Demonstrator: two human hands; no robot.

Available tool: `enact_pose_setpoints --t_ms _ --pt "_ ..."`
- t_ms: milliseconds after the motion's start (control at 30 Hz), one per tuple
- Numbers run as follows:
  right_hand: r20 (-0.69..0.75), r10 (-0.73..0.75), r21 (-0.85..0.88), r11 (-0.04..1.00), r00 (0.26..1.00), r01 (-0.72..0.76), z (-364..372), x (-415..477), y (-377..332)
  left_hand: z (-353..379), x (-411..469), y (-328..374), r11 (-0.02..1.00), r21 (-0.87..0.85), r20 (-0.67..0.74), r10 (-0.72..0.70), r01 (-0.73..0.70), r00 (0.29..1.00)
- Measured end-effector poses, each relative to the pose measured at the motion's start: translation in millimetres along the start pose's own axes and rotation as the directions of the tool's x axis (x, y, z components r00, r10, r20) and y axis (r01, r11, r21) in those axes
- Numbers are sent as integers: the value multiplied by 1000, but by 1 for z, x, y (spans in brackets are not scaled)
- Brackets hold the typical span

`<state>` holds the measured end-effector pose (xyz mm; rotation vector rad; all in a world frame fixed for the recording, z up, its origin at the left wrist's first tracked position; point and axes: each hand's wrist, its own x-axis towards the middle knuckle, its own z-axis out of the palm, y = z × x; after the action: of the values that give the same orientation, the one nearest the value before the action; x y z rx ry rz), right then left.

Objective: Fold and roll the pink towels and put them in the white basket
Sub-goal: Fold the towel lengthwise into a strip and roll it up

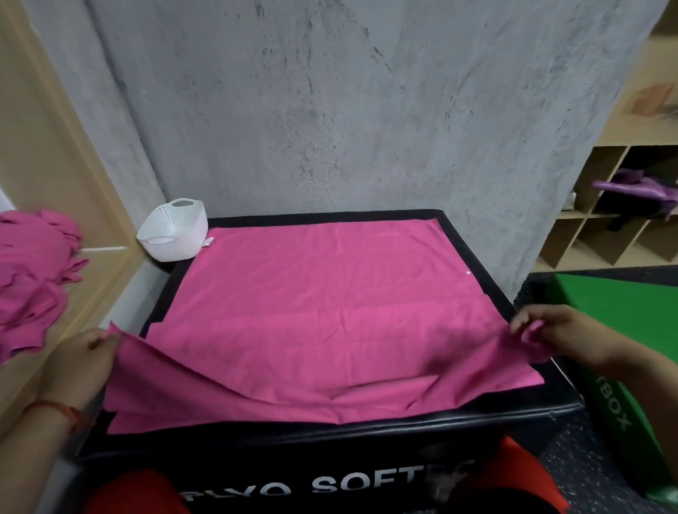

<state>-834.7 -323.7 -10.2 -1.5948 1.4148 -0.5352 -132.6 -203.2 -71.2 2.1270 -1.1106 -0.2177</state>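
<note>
A pink towel (327,318) lies spread over the top of a black soft box (321,450). My left hand (82,366) pinches its near left corner, lifted off the box. My right hand (555,336) pinches the near right corner, also raised, so the near part of the towel is folded over the rest. The white basket (173,230) sits tilted at the far left corner of the box, against the wall. A heap of more pink towels (18,281) lies to the left on a wooden ledge.
A grey concrete wall (336,101) stands right behind the box. A green box (635,367) is on the floor at the right. Wooden cubby shelves (634,215) with purple items stand at the far right.
</note>
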Motion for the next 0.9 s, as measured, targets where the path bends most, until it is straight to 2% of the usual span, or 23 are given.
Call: enact_pose_setpoints --t_ms 67,133,167,200,233,300,333,433,500,600,667,800,900 --pt "235 18 -22 1000 972 -13 -7 -3 -4 -3 0 -2 1000 -5 14 -23 23 1000" --pt "434 42 0 999 900 -47 -13 -8 -9 -2 1 -3 999 -24 12 -39 39 999" --pt "482 48 22 998 875 -67 -15 -9 -13 -3 1 -3 999 -39 12 -37 37 999" --pt "473 45 29 997 880 -67 -16 -8 -15 -3 0 -1 998 -52 12 -35 36 999" --pt "405 38 -5 999 914 -39 -15 -6 -17 -3 0 -2 997 -73 9 -27 28 1000" --pt "174 17 -161 987 985 11 -11 4 -12 -2 1 -2 990 -135 -2 -44 44 999" --pt "89 -4 -221 975 996 24 -10 9 -8 -3 2 -1 982 -177 -3 -72 70 997" --pt "46 -57 -205 977 997 65 -4 13 -3 -4 10 -6 938 -312 -39 -172 151 984" --pt "-68 -77 -180 982 995 63 -3 9 -8 -4 20 -20 917 -342 -53 -237 205 970" --pt "-368 -93 -122 991 925 51 -3 10 -13 -3 30 -31 908 -337 -50 -280 248 959" --pt "-485 -86 -114 993 870 35 -2 15 -13 -1 33 -24 910 -331 -39 -278 250 960" --pt "-608 -108 -231 972 786 -44 -6 31 -12 10 47 -10 936 -304 -80 -208 174 975" --pt "-630 -160 -341 936 760 -87 -9 51 -19 12 63 3 977 -160 -96 -157 141 983"
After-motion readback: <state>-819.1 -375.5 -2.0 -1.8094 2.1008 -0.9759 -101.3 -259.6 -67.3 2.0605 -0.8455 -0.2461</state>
